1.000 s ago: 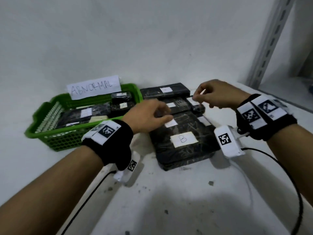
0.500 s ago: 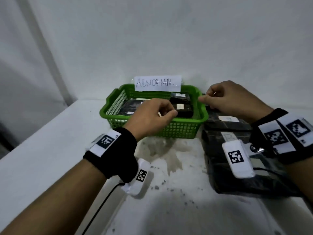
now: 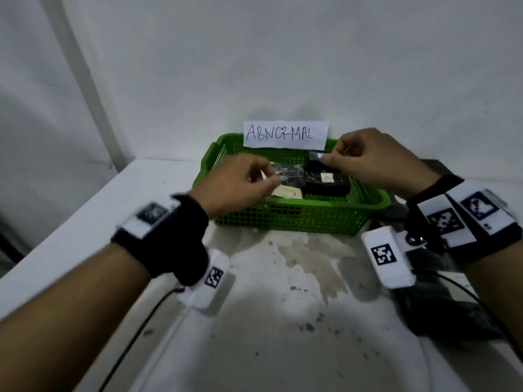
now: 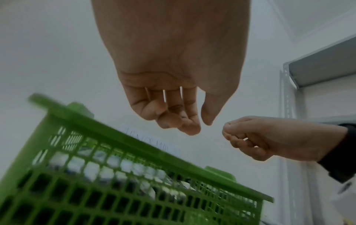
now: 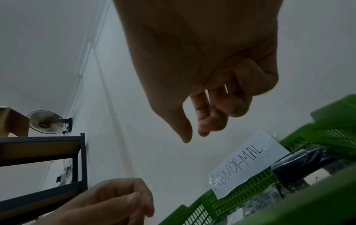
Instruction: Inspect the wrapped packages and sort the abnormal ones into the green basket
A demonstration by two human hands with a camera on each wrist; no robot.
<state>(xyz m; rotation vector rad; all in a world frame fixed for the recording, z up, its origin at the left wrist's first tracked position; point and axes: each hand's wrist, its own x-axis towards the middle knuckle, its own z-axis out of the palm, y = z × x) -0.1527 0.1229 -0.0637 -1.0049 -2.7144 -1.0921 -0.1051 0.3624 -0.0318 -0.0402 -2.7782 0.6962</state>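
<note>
The green basket (image 3: 297, 219) is seen standing on the white table (image 3: 268, 349), up against the wall, with a paper sign (image 3: 286, 134) reading "ABNORMAL" fixed along its far rim. Several dark wrapped packages (image 3: 325, 181) are seen lying inside the basket, some of them marked with small white labels; what is written on the labels cannot be made out.

The left hand (image 3: 237, 183) is held above the near left part of the basket. Its fingers are loosely curled, the thumb tip held just apart from the fingertips, and nothing is seen between them in the left wrist view. The right hand (image 3: 370, 159) is held above the far right part of the basket, near the sign. Its fingers are loosely curled as well, a small gap is seen between thumb and forefinger in the right wrist view, and nothing is gripped. The two hands are kept apart from each other, and neither is seen touching the basket.

More dark packages (image 3: 441, 312) are seen on the table at the right, beside the basket and partly hidden under the right wrist. Dark stains are scattered over the table in front of the basket.
</note>
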